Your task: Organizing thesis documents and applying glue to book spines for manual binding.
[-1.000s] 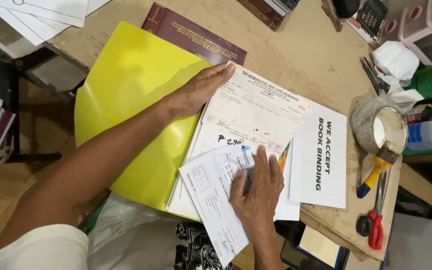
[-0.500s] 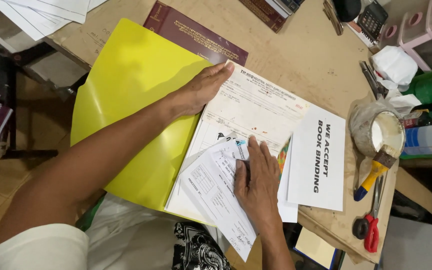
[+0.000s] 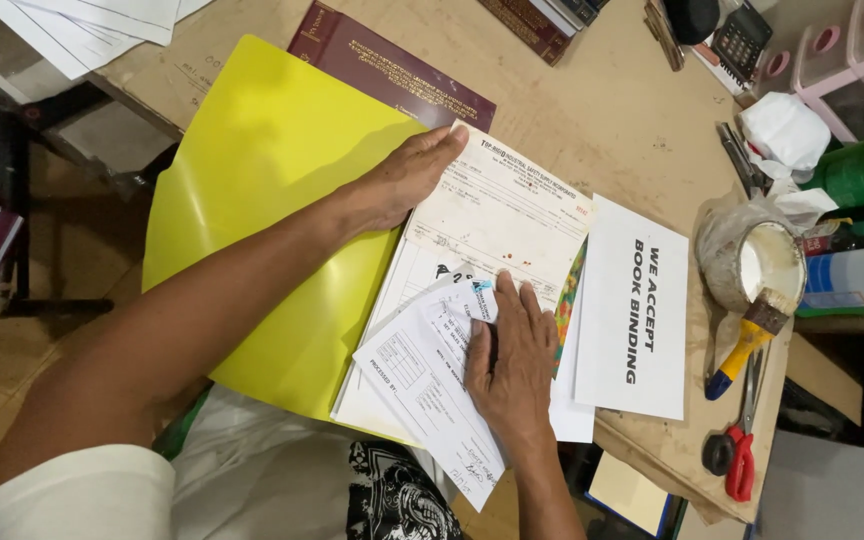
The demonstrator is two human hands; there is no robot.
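A yellow folder [image 3: 272,200] lies open on the wooden table [image 3: 612,110], with a stack of printed sheets [image 3: 502,220] on its right half. My left hand [image 3: 407,175] lies flat, palm down, across the folder's fold and the top edge of the stack. My right hand [image 3: 512,355] presses flat on a smaller white printed slip [image 3: 422,385] that lies tilted over the lower part of the stack. Neither hand grips anything.
A white printed sign [image 3: 637,310] lies right of the stack. A maroon book [image 3: 382,65] sits behind the folder. At the right edge are a glue pot [image 3: 752,265], a yellow-handled brush [image 3: 747,340] and red scissors [image 3: 737,455]. White papers [image 3: 82,25] lie at top left.
My right hand has slid up and left over the small slip, which has shifted with it. My left hand stays flat on the folder and stack.
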